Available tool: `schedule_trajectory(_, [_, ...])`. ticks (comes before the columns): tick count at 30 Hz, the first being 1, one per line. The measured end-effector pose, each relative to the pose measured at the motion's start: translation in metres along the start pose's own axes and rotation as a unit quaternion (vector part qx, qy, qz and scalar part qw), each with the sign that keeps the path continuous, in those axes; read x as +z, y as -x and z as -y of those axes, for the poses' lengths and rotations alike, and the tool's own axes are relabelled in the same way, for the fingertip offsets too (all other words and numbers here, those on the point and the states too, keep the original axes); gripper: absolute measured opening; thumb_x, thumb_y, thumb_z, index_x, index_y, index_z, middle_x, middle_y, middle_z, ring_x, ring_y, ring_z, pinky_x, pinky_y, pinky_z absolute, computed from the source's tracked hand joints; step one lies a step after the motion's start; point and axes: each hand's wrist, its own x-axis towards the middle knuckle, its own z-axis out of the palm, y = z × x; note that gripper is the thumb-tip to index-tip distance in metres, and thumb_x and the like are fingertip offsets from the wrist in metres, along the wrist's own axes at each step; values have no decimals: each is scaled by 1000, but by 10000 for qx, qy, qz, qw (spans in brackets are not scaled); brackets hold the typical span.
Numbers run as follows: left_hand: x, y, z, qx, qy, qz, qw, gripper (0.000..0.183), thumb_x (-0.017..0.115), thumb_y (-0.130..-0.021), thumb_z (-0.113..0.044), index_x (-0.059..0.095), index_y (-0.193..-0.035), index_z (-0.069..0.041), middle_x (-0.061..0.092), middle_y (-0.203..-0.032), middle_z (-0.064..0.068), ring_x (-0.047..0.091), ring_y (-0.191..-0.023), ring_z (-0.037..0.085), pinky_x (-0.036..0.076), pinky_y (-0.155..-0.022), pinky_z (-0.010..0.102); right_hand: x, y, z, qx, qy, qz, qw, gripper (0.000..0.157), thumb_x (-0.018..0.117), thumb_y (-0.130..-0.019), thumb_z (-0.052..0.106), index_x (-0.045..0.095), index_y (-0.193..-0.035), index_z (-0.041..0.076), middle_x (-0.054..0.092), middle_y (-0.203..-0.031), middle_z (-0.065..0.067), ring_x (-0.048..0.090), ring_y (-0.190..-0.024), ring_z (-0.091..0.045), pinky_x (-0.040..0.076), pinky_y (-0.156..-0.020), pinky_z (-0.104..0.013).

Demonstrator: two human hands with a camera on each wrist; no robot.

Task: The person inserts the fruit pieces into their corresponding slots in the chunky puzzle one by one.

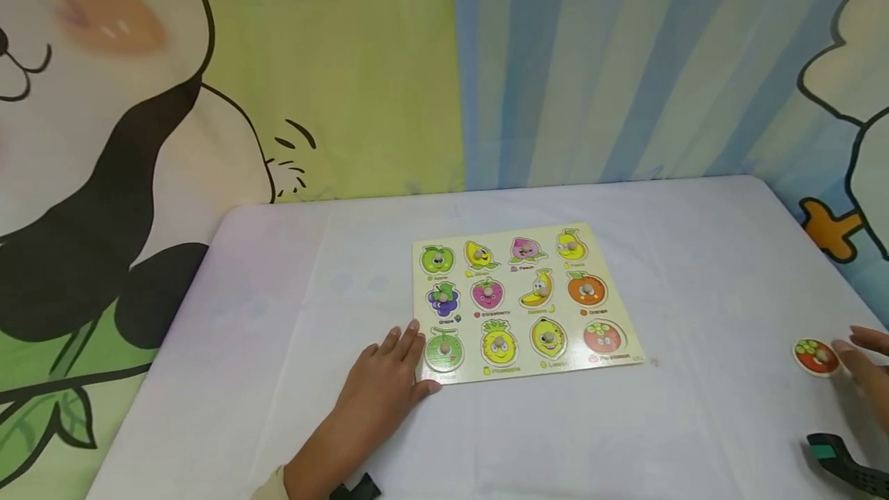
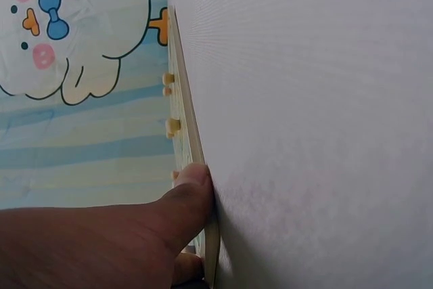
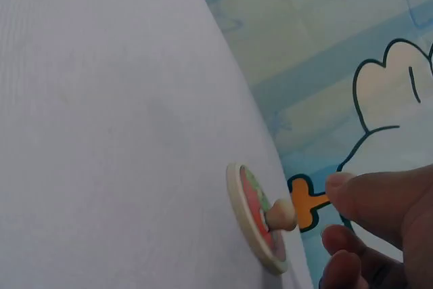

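Observation:
A cream wooden fruit puzzle board [image 1: 521, 363] lies on the table, with knobbed fruit pieces in several slots. In its near right corner the persimmon picture [image 1: 603, 337] shows no knob. My left hand [image 1: 380, 384] rests at the board's near left corner, fingers extended along the left edge; in the left wrist view the thumb [image 2: 193, 184] presses the board's edge. Far to the right, a round persimmon piece [image 1: 816, 357] lies on the table with its knob [image 3: 281, 215] up. Beside it is my right hand [image 3: 379, 214], thumb and fingers apart, not touching the knob.
White cloth covers the table [image 1: 333, 253]. A black strap-like object with a green patch [image 1: 824, 451] shows near the right hand, and a dark piece [image 1: 356, 488] near the left wrist. Behind the table hangs a cartoon-printed curtain [image 1: 333, 60].

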Motion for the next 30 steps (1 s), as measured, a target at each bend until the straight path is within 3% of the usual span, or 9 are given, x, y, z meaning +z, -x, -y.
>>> schedule_trajectory(6, [0,-1,1,0,54,-17,10000,75,75,-80,-50,57,-133,1,53,-139,16,53,-124,36,51,-85,47,6,0,-1,66,-139,-53,9999,47,46,-103,21,41,-144,-2,45,-138,-29,42,-81,-31,31,-64,-24])
schedule_trajectory(11, [0,-1,1,-7,137,3,9999,75,74,-80,-49,57,-133,1,52,-139,17,52,-124,36,51,-85,48,5,3,-5,-506,-29,-20,9987,46,47,-104,23,47,-139,-6,50,-129,-30,39,-71,-13,31,-59,-21])
schedule_trajectory(13, [0,0,1,-8,157,-17,9999,74,74,-80,-49,57,-133,2,53,-139,17,53,-124,36,51,-85,47,5,3,-9,-756,-87,-55,9971,45,50,-103,23,50,-135,-8,59,-113,-20,38,-66,-7,32,-55,-20])
schedule_trajectory(15, [1,0,0,10,202,-50,9998,74,74,-80,-48,58,-132,2,53,-138,17,53,-123,37,51,-85,48,6,4,-13,-961,-131,-172,9951,43,54,-101,22,53,-132,-9,58,-97,-6,36,-59,-1,33,-50,-19])
schedule_trajectory(16, [1,0,1,13,218,-60,9997,74,75,-80,-48,58,-132,2,53,-138,17,53,-123,37,51,-85,48,7,4,-13,-1031,-115,-187,9944,43,55,-100,22,54,-131,-9,58,-96,-5,35,-57,0,33,-48,-19])
schedule_trajectory(18, [1,0,1,29,217,-83,9997,74,75,-80,-48,58,-131,2,54,-138,17,53,-123,37,51,-84,48,8,4,-14,-1095,-99,-229,9937,43,56,-100,21,55,-129,-10,58,-95,-6,36,-53,-1,32,-46,-20])
schedule_trajectory(22, [3,0,1,72,184,-137,9997,74,75,-79,-49,59,-131,2,54,-137,17,54,-122,37,52,-83,48,11,6,-16,-1145,110,-239,9931,42,56,-100,22,57,-127,-9,56,-115,-31,35,-52,-2,31,-44,-21])
schedule_trajectory(27, [4,0,1,89,104,-167,9998,75,76,-78,-49,59,-131,1,54,-137,17,54,-122,37,52,-83,48,11,8,-16,-1348,202,-242,9904,39,58,-100,22,61,-122,-9,57,-115,-30,35,-52,1,32,-44,-18])
schedule_trajectory(30, [3,-1,1,70,89,-141,9998,75,77,-78,-49,58,-132,1,54,-137,17,54,-122,37,52,-83,47,9,6,-13,-1239,286,-50,9919,38,56,-100,20,60,-123,-10,55,-117,-29,38,-56,-5,32,-45,-18])
